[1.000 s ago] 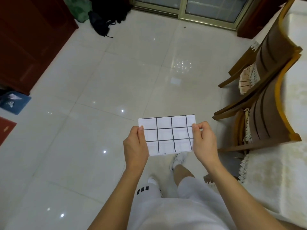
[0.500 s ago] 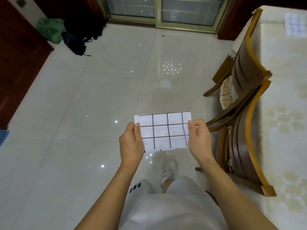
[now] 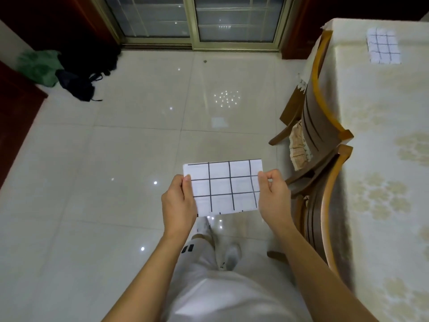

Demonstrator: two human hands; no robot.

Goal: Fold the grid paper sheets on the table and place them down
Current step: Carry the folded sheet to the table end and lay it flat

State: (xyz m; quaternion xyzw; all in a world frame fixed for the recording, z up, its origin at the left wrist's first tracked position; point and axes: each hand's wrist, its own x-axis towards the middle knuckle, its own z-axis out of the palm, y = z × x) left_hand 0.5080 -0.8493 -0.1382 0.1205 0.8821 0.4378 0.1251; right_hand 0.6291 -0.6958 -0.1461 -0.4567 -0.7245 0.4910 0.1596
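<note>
Head view: your left hand (image 3: 177, 201) and right hand (image 3: 274, 194) pinch the folded grid paper (image 3: 224, 187) by its side edges above the floor (image 3: 116, 159).

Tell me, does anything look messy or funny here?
A little. A dark bag and green cloth lie dumped on the floor by the door. The grid paper, pinched by the left hand and right hand, looks neat.
</note>
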